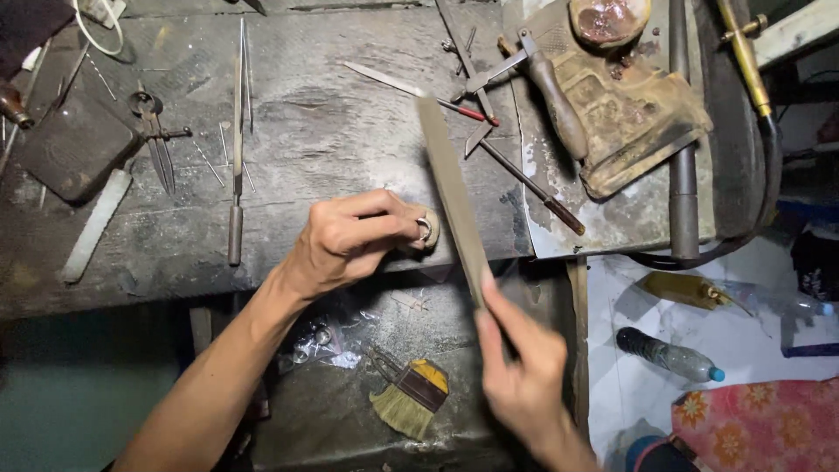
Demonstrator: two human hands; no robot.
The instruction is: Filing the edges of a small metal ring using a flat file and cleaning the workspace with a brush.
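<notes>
The broad middle of the dark, scarred wooden desk [315, 122] lies bare, the widest open stretch. To its left, a long thin steel rod with a dark handle [237, 140] and a pair of metal dividers [156, 135] fence that stretch off. To its right, crossed slim steel tools [476, 87] and a worn tan block [625, 109] crowd the surface. Below the desk's front edge, a small straw brush with a brown band [411, 398] sits on the lower shelf [323, 419], with open space around it.
</notes>
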